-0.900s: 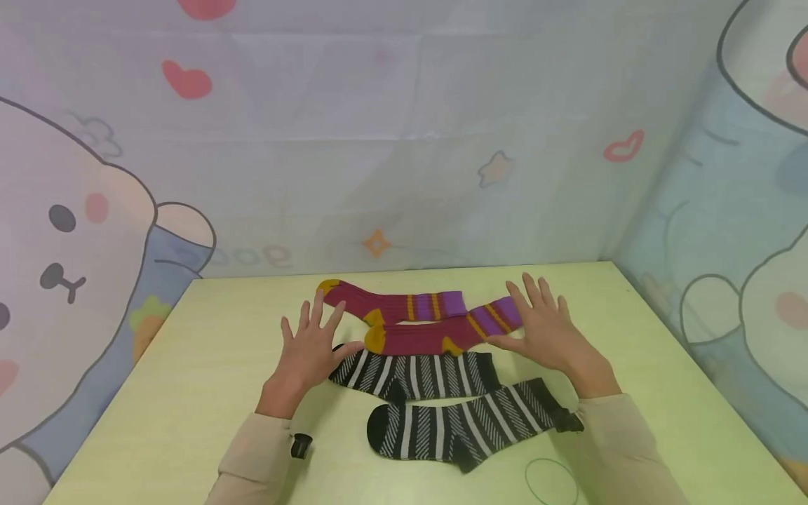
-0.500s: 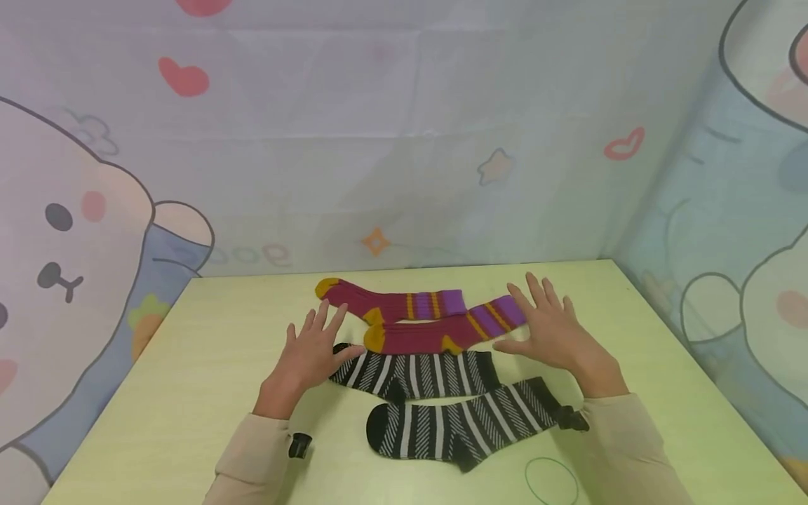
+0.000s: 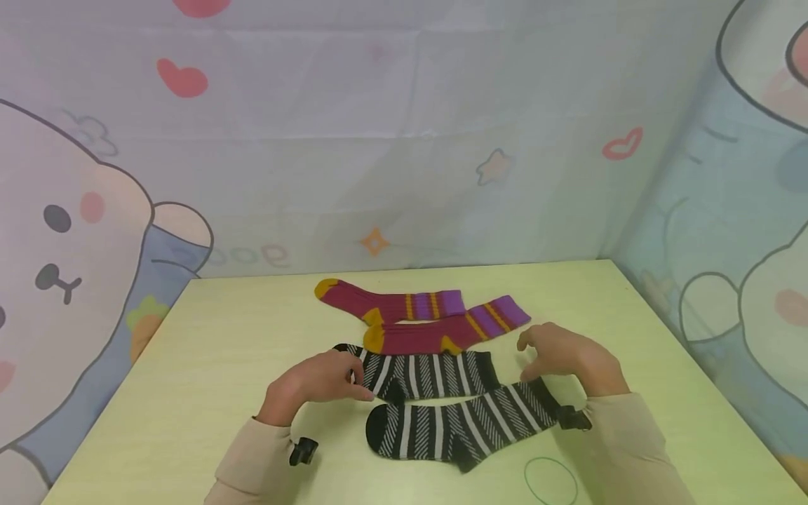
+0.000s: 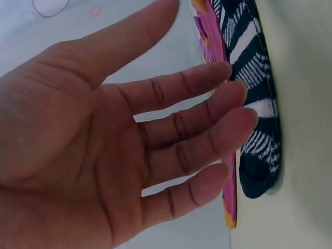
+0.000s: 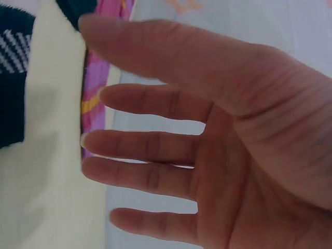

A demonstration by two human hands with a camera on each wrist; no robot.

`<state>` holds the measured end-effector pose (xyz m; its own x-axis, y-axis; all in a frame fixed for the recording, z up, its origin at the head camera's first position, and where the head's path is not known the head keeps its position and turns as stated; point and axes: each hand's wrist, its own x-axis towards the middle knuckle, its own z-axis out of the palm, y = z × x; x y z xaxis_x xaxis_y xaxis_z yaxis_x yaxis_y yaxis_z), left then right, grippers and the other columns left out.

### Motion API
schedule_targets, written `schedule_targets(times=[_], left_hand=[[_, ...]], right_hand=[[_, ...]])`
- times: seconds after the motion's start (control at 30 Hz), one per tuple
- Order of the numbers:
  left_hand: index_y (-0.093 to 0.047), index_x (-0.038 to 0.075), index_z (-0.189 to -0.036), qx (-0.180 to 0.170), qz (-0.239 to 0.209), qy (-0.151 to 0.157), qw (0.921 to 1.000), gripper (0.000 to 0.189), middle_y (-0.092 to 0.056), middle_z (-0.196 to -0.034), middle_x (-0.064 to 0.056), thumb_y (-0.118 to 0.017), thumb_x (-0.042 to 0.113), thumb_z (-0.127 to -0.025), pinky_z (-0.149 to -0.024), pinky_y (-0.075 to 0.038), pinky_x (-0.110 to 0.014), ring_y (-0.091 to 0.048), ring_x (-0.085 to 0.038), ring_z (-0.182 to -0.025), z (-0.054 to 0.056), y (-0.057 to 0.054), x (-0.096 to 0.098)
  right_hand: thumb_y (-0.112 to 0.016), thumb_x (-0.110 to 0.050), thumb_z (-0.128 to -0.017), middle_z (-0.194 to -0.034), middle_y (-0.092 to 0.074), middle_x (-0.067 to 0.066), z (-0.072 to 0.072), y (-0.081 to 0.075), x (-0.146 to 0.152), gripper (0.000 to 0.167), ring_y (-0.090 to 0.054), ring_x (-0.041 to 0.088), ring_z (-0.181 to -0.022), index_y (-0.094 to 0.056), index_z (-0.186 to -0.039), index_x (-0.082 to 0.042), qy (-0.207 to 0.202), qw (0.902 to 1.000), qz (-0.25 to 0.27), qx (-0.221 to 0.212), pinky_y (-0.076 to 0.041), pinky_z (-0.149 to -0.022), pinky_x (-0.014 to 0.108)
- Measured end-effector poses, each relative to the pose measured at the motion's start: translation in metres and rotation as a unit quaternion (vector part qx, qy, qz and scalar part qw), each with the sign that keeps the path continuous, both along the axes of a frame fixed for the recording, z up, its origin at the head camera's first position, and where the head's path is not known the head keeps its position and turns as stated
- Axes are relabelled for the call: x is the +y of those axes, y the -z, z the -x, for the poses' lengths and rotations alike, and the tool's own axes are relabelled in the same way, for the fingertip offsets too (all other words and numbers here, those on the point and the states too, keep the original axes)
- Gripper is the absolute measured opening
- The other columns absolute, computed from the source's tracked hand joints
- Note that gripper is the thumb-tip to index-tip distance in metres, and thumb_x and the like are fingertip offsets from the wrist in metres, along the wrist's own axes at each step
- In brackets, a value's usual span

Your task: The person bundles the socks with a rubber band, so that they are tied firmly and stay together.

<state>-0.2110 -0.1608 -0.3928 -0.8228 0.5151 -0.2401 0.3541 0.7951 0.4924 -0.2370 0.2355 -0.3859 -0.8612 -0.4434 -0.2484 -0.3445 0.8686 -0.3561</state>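
Two black-and-white striped socks lie flat on the table, an upper one [image 3: 435, 375] and a lower one [image 3: 423, 431]. Behind them are two maroon socks with mustard toes and purple cuffs, a far one [image 3: 391, 306] and a nearer one [image 3: 410, 340]. My left hand [image 3: 325, 377] hovers at the toe of the upper striped sock, covering part of it. Its fingers bend loosely around nothing in the left wrist view. My right hand [image 3: 564, 354] is above the table near the striped socks' cuffs; the right wrist view shows its fingers spread, holding nothing.
A thin green ring [image 3: 551, 458] lies at the table's [image 3: 189, 393] front right. Small black devices sit at the left cuff [image 3: 304, 451] and right cuff [image 3: 574, 418]. A printed cloth [image 3: 303, 140] stands along the back and sides.
Both hands have come down and back from over the maroon socks, turning from spread fingers to bent, downward-pointing ones. The socks have not moved.
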Motion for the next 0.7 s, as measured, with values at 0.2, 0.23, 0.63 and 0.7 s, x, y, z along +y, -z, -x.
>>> schedule_targets(times=[0.2, 0.23, 0.63, 0.7], left_hand=[[-0.069, 0.010, -0.071, -0.030, -0.008, 0.036, 0.9989, 0.023, -0.063, -0.063, -0.004, -0.077, 0.022, -0.088, -0.054, -0.042, -0.028, -0.053, -0.013, -0.055, 0.000, 0.008, 0.008], [-0.067, 0.011, -0.071, -0.034, -0.009, 0.038, 0.9987, 0.023, -0.063, -0.063, -0.003, -0.078, 0.021, -0.088, -0.054, -0.042, -0.028, -0.054, -0.013, -0.055, 0.000, 0.010, 0.010], [-0.067, 0.010, -0.072, -0.051, -0.038, 0.070, 0.9955, 0.019, -0.065, -0.068, 0.004, -0.078, -0.001, -0.082, -0.057, -0.045, -0.028, -0.062, -0.016, -0.059, 0.000, 0.020, 0.022], [-0.070, 0.010, -0.071, -0.048, -0.032, 0.076, 0.9955, 0.018, -0.065, -0.067, 0.005, -0.078, -0.001, -0.082, -0.057, -0.046, -0.027, -0.062, -0.015, -0.059, 0.001, 0.020, 0.021]], right_hand=[[-0.085, -0.012, -0.075, -0.105, -0.069, 0.014, 0.006, 0.010, 0.003, 0.035, -0.064, 0.031, -0.098, -0.072, -0.105, 0.001, 0.002, 0.9997, -0.011, -0.022, -0.052, -0.087, 0.048], [-0.085, -0.010, -0.075, -0.103, -0.069, 0.013, 0.007, 0.011, 0.003, 0.033, -0.064, 0.029, -0.095, -0.073, -0.104, 0.000, 0.001, 0.9997, -0.013, -0.022, -0.053, -0.085, 0.047], [-0.078, 0.007, -0.073, -0.073, -0.062, -0.004, 0.011, 0.020, 0.002, 0.016, -0.050, 0.012, -0.064, -0.075, -0.075, -0.009, 0.029, 0.9989, -0.004, -0.035, -0.047, -0.059, 0.030], [-0.072, 0.011, -0.072, -0.059, -0.049, -0.009, 0.011, 0.023, 0.001, 0.027, -0.039, 0.010, -0.055, -0.065, -0.060, -0.013, 0.027, 0.9990, -0.003, -0.037, -0.035, -0.051, 0.026]])
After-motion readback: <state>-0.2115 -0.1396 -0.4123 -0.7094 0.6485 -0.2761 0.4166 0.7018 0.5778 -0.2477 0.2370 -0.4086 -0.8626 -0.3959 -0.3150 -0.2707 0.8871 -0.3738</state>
